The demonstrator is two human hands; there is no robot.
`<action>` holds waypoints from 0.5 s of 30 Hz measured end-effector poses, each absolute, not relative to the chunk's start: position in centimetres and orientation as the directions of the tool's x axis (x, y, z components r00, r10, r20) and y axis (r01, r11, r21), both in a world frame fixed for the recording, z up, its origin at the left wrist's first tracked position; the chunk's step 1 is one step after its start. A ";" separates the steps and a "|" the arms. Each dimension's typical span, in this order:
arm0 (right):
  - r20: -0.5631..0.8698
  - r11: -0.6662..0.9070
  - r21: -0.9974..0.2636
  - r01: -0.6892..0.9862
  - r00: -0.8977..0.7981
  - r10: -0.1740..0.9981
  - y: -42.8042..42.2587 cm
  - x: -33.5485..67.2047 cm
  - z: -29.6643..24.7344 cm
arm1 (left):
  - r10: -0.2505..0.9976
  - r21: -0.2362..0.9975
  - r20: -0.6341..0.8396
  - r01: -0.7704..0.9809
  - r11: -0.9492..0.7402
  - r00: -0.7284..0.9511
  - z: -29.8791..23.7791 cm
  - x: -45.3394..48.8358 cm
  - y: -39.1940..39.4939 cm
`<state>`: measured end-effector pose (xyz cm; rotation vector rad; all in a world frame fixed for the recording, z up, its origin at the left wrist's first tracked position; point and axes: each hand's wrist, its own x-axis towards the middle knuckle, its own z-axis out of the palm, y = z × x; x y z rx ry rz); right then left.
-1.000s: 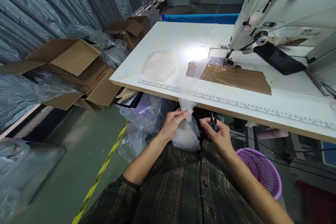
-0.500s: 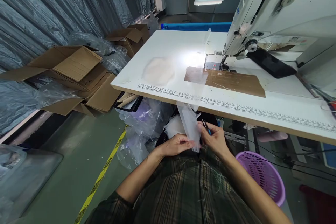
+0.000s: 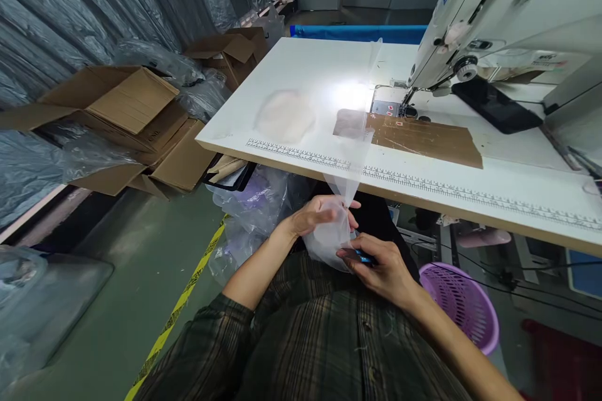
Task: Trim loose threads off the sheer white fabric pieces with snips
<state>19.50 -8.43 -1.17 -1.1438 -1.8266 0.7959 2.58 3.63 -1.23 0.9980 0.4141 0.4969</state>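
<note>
A sheer white fabric (image 3: 345, 185) runs down from the table top over its front edge and gathers above my lap. My left hand (image 3: 313, 216) grips it just below the edge, thumb in front and fingers partly behind the cloth. Lower and to the right, my right hand (image 3: 380, 263) is closed round small blue thread snips (image 3: 364, 255), mostly covered by the fingers. Its fingertips touch the lower part of the fabric. Whether the snips' blades are apart is hidden.
A white sewing machine (image 3: 493, 31) stands on the right of the table (image 3: 301, 62), with brown board (image 3: 423, 138) below its needle and a black phone-like slab (image 3: 496, 106) beside it. Cardboard boxes (image 3: 126, 100) lie left; a purple basket (image 3: 463, 307) stands low right.
My left hand has risen and taken the fabric nearer the table edge. My right hand has moved lower, with the snips tucked into the palm. The cloth is now bunched, not a flat strip.
</note>
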 end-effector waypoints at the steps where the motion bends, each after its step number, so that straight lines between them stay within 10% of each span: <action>1: 0.296 0.374 -0.839 0.395 -0.246 0.923 -8.4 19.6 -1.1 | 0.598 0.890 -0.140 -0.164 0.425 0.789 -1.1 2.8 3.5; 15: -0.057 0.020 -0.936 0.351 -0.206 0.977 -2.9 20.7 -0.8 | 0.804 0.979 -0.181 0.022 0.205 0.566 1.0 0.7 2.5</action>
